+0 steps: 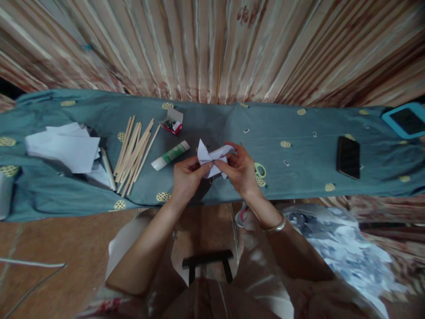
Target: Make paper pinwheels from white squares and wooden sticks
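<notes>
Between my two hands is a white paper pinwheel, its corners folded toward the middle and one blade sticking up. My left hand pinches it from the left, thumb near the centre. From the other side my right hand grips it, with its thumb also at the centre and fingers behind the paper. Just left of my left hand lies a green and white glue stick. Scissors with light green handles lie beside my right hand, partly hidden by it.
Wooden sticks and a pile of white paper pieces lie on the left, with a pen-like white tube between them. A small open red box holds tiny metal bits. A black phone and a blue-framed device lie right.
</notes>
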`<state>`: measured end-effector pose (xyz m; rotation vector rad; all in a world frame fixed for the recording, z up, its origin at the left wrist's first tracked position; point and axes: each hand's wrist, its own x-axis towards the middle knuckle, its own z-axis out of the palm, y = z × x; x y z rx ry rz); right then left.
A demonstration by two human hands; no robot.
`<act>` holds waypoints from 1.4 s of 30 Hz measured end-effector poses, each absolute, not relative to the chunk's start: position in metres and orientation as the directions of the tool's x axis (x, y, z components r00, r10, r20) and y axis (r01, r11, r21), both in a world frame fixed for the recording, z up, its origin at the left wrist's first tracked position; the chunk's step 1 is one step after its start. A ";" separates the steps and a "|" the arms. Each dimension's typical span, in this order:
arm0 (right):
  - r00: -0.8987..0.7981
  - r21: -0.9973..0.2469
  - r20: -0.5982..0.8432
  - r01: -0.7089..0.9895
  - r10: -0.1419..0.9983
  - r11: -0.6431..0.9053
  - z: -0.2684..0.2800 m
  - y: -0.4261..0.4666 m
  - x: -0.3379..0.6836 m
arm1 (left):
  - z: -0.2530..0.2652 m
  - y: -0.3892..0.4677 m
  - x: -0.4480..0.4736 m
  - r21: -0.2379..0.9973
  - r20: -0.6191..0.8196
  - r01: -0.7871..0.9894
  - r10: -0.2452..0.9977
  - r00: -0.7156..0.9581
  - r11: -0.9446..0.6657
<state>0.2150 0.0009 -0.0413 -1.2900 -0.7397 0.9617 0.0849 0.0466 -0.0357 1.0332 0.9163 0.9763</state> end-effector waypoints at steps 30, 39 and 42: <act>0.313 -0.957 -0.133 -0.288 0.940 -0.039 -0.036 -0.001 0.212 | -0.029 0.048 0.075 0.885 -0.322 -0.201 0.864 0.387 0.420; 0.300 -0.936 -0.181 -0.346 0.936 -0.070 -0.039 0.001 0.206 | -0.028 0.047 0.072 0.878 -0.338 -0.211 0.868 0.364 0.430; 0.310 -0.938 -0.174 -0.341 0.935 -0.062 -0.041 0.002 0.206 | -0.028 0.047 0.072 0.885 -0.328 -0.211 0.877 0.351 0.415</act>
